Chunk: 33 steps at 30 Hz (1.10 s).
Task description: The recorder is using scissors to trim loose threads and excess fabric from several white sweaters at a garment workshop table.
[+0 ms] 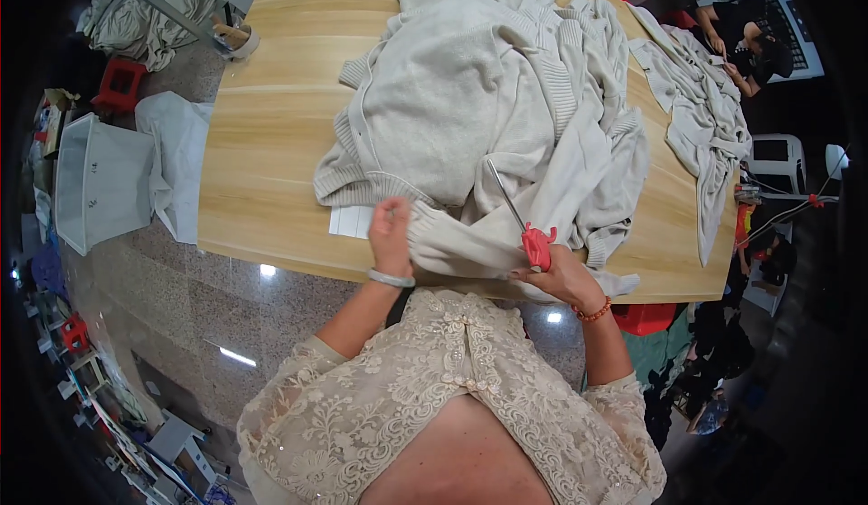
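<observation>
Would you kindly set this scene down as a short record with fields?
Left hand: beside a ribbed knit cuff; grip unclear
Right hand: holding a red-handled tool, its slim metal shaft pointing up and left
Garments: pale knits, heaped
Surface: wood-grain table
White sheet: partly covered by the garments
Floor, left: whitish tub, red stool

Right hand [564,276] curled, left [391,227] seemingly pinched

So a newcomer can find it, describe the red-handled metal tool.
Find the pale wooden table. At its near edge, the right hand grips the tool with the thin metal shaft. Its bright red handle stands out against the pale grey knitted garments.
</observation>
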Available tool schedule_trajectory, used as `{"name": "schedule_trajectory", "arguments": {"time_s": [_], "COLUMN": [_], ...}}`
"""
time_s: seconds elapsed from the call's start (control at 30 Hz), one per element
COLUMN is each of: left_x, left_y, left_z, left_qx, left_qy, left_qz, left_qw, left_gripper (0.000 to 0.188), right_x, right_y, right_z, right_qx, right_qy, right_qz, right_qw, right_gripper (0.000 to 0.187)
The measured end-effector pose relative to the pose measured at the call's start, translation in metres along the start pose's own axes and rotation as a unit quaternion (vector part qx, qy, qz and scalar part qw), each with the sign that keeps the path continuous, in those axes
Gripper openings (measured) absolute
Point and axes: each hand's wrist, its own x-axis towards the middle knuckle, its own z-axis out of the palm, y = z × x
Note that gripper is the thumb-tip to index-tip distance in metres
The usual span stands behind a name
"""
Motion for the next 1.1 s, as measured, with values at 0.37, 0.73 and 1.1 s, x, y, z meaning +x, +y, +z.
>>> {"name": "schedule_trajectory", "arguments": {"time_s": [0.37, 0.73, 1.1], "left_x": [0.06, -0.025, 0.013], "left_y": [0.022, 0.231, 0.14], "left_z": [-0.018, -0.063, -0.166], "left_qx": [-0.039, 0.246, 0.49], "left_qy": [0.02, -0.043, 0.056], "left_qz": [-0.016, 0.286, 0.218], "left_qw": [0.999, 0.925, 0.842], "left_gripper": [0.023, 0.013, 0.013], "right_x": [0.008, 0.047, 0.185], "right_y": [0.023, -0.074, -0.178], "right_z": [-0.036, -0.08, -0.099], "right_qx": [0.011, 0.183, -0.05], "right_qy": [0.233, 0.215, 0.27], "right_qz": [0.039, -0.012, -0.075], "right_qw": [0.972, 0.959, 0.959], "right_gripper": [0.022, 0.025, 0.035]}}
